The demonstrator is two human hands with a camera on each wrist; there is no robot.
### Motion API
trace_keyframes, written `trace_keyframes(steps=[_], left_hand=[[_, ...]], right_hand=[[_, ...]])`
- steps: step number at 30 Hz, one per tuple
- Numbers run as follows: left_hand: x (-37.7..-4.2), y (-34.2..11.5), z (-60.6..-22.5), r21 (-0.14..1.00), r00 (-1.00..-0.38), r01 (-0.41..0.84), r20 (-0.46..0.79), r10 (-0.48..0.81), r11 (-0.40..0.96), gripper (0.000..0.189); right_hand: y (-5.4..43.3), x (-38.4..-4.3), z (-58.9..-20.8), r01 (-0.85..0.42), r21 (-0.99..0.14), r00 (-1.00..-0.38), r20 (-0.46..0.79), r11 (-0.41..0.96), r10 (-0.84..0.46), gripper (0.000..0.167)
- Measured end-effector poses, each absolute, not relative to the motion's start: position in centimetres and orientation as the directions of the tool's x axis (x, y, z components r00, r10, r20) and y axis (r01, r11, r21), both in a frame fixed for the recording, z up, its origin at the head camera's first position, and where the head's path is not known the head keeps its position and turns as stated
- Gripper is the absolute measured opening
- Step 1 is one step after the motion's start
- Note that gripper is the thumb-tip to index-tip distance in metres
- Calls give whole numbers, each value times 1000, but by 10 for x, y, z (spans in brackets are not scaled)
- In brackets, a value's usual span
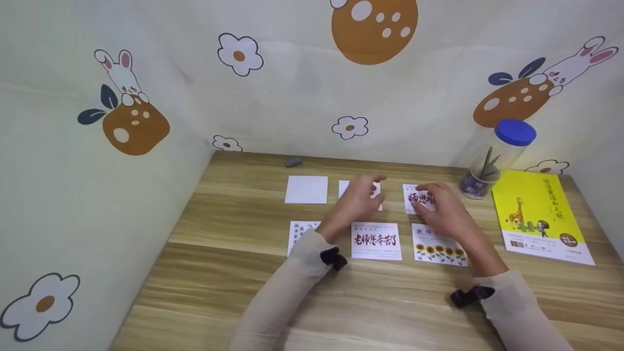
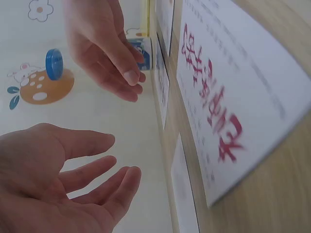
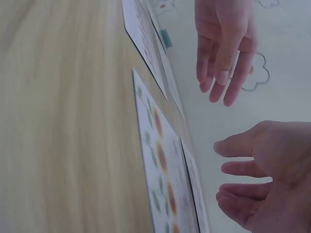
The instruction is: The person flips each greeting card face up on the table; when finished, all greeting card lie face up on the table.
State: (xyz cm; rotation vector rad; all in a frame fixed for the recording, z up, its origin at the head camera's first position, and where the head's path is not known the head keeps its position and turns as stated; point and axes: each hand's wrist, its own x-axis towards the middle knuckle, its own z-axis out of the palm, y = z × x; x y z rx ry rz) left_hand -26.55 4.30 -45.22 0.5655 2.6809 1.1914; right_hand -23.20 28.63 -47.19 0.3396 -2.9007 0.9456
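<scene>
Both hands (image 1: 360, 199) (image 1: 444, 210) hover, loosely curved, above white cards (image 1: 344, 187) (image 1: 409, 192).

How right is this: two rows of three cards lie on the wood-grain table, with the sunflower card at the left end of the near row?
One slip: the sunflower card sits at the right end of the near row, as the head view shows. Two rows of three cards on the wood-grain table is right.

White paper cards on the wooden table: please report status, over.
Left hand, right hand: above the cards, holding nothing. Six white paper cards in two rows. Blue-lidded clear jar, yellow book: to the right, apart from cards.
</scene>
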Motion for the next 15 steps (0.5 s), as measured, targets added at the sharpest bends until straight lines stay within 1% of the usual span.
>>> trace_keyframes(steps=[7, 11, 15], left_hand=[[-270, -4, -460, 741, -940, 257, 42, 339, 620, 45], [-271, -24, -462, 734, -950, 233, 31, 312, 638, 46], [-272, -36, -464, 714, -955, 204, -5, 295, 670, 48]], right_hand=[[251, -240, -480, -305, -583, -952, 180, 753, -247, 45], [236, -246, -484, -305, -593, -951, 152, 745, -268, 48], [228, -250, -485, -279, -607, -955, 91, 745, -283, 50]])
